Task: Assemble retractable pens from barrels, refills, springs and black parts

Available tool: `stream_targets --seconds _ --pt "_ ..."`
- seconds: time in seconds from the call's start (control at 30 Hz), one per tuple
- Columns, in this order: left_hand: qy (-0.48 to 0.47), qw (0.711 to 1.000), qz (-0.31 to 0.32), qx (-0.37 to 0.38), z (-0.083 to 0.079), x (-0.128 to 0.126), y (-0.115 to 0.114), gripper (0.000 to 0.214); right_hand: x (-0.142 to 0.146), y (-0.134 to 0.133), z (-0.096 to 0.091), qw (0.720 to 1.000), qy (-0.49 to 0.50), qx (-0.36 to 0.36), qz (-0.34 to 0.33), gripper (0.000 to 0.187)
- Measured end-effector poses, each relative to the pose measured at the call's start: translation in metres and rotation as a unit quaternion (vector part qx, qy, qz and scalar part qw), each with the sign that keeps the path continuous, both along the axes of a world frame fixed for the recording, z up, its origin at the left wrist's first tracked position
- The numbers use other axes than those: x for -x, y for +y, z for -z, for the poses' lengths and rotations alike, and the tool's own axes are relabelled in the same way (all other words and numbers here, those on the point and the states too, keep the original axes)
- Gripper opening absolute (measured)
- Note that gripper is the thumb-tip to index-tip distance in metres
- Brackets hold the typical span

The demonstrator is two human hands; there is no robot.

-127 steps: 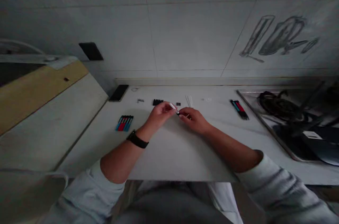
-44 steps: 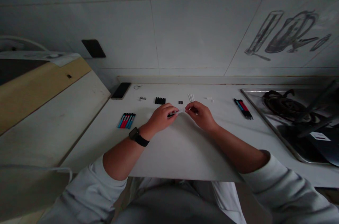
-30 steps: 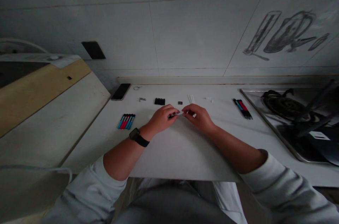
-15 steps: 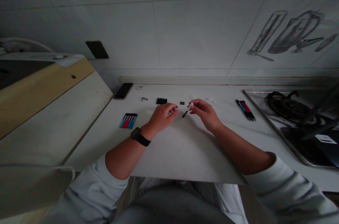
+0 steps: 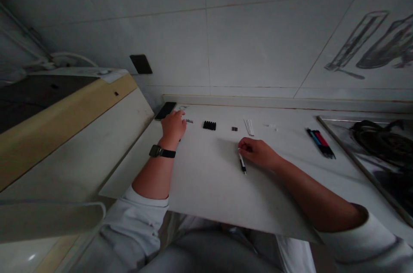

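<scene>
My right hand [image 5: 258,152] pinches the white upper end of a partly assembled pen [image 5: 241,164]. Its black grip and tip point down toward the counter. My left hand [image 5: 174,127] reaches over the far left of the counter, fingers apart, beside a small pile of metal springs [image 5: 189,121]. The coloured pen barrels are almost wholly hidden behind that hand and wrist. Between the hands, farther back, lie a row of black grips [image 5: 209,125] and some small dark pieces [image 5: 234,128]. Several thin white refills [image 5: 248,127] lie beyond my right hand.
A phone [image 5: 165,110] lies at the back left, with a thin ring-like item beside it. Small clear-white pieces [image 5: 271,127] are at the back right. Several pens [image 5: 321,143] lie beside the gas stove [image 5: 335,135]. A white-sided cabinet [image 5: 125,118] borders the left.
My left hand has moved left, away from the pen, to the springs. The right hand has come nearer with the pen, whose tip now points toward me. The view has swung left.
</scene>
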State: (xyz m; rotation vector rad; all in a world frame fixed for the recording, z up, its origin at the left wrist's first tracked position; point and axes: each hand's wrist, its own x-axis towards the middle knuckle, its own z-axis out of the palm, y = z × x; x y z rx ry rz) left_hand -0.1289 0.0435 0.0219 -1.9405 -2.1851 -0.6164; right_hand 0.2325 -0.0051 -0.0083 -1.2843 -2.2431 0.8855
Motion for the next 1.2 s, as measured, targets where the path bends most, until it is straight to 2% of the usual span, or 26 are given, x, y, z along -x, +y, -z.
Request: stream_targets --seconds 0.1,0.27,0.47,0.67,0.77,0.87,0.9,0.97,1.1,1.2 --pt "0.015 0.998 -0.022 0.05 0.009 0.008 0.004 0.033 0.0 -0.002 -0.003 0.998 -0.061 -0.019 -0.002 0.015" --pt "0.028 0.996 -0.007 0.083 0.017 0.006 0.008 0.033 -0.001 -0.003 -0.007 0.99 -0.134 -0.048 0.006 0.015" --pt "0.043 0.994 0.001 0.105 0.02 0.006 0.01 0.034 -0.003 -0.002 -0.007 0.987 -0.132 -0.08 0.04 0.027" --pt "0.038 0.991 0.014 0.131 0.016 0.0 0.008 0.02 -0.002 -0.001 -0.005 0.982 -0.12 -0.133 0.059 0.029" --pt "0.044 0.985 0.054 0.159 0.017 -0.009 0.005 0.018 -0.002 0.001 -0.002 0.983 -0.086 -0.152 0.061 0.032" --pt "0.01 0.976 0.14 0.166 0.018 -0.028 -0.001 0.018 -0.002 0.003 0.002 0.982 -0.041 -0.174 0.063 0.035" --pt "-0.024 0.969 0.182 0.166 0.018 -0.036 -0.004 0.016 -0.001 0.003 0.003 0.981 -0.029 -0.179 0.066 0.035" --pt "-0.118 0.937 0.277 0.177 0.018 -0.057 -0.013 0.012 0.0 0.004 0.005 0.98 -0.011 -0.187 0.071 0.035" --pt "-0.245 0.832 0.438 0.237 0.019 -0.098 -0.036 0.012 0.002 0.004 0.009 0.979 0.013 -0.192 0.073 0.031" --pt "-0.281 0.774 0.494 0.279 0.021 -0.115 -0.048 0.014 0.002 0.007 0.011 0.976 0.024 -0.206 0.071 0.028"
